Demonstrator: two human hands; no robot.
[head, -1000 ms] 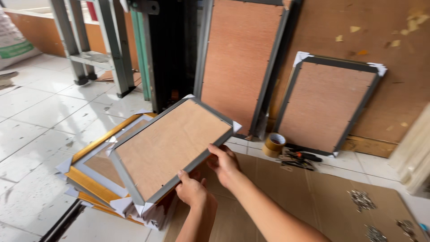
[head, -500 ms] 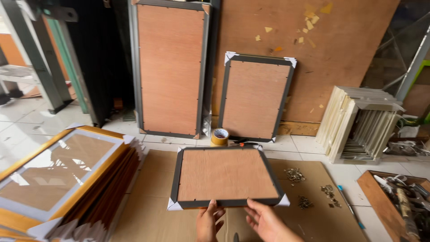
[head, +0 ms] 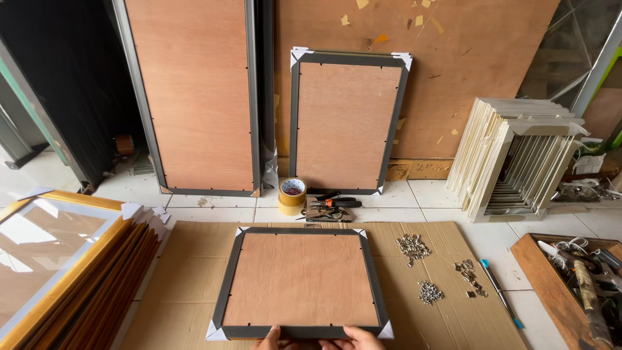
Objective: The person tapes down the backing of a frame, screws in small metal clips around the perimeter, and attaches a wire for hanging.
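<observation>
A dark-framed picture frame lies back side up on flattened cardboard, its brown backing board showing and white protectors on its corners. My left hand and my right hand rest side by side on the frame's near edge at the bottom of the view, fingers curled over the rail. Only the fingertips and knuckles show; the rest of both hands is cut off by the frame edge.
A stack of gold frames lies at the left. A tape roll and pliers sit beyond the frame. Small metal hooks and a blue pen lie right. A wooden tool box, white frames and leaning frames stand around.
I carried the frame from above the gold stack at the left over to the cardboard and laid it flat, closer to me. The view swung right and tilted down.
</observation>
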